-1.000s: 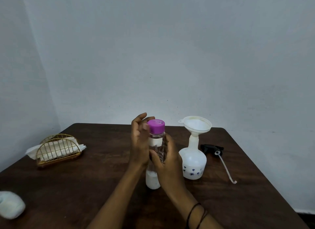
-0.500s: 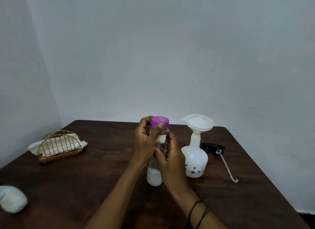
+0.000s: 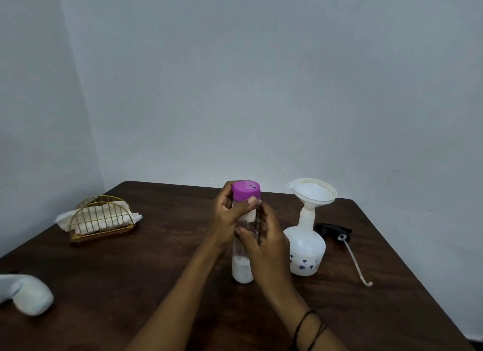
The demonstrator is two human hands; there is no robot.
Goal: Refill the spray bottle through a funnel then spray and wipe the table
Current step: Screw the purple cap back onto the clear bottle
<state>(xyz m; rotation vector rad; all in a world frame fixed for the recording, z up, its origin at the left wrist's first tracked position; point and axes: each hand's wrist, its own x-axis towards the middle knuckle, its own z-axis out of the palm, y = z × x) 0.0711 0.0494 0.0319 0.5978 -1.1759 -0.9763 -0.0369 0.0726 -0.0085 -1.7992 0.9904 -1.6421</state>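
Observation:
A clear bottle (image 3: 241, 271) with a purple cap (image 3: 246, 190) stands upright on the dark wooden table (image 3: 146, 272), a little white content at its base. My left hand (image 3: 227, 220) wraps the bottle's neck just under the cap, thumb at the cap's lower edge. My right hand (image 3: 264, 241) grips the bottle's body from the right. Right of it stands the white spray bottle (image 3: 305, 251) with blue flower prints, a white funnel (image 3: 312, 192) seated in its neck. The black spray head (image 3: 333, 230) with its dip tube (image 3: 356, 264) lies on the table beyond.
A gold wire holder with white napkins (image 3: 100, 221) sits at the table's left. A white rolled cloth (image 3: 26, 294) lies at the near left edge. Walls close the table in behind and on the left.
My left hand has gone from open beside the cap to closed around the bottle's neck below it. The bottle stays upright in my right hand.

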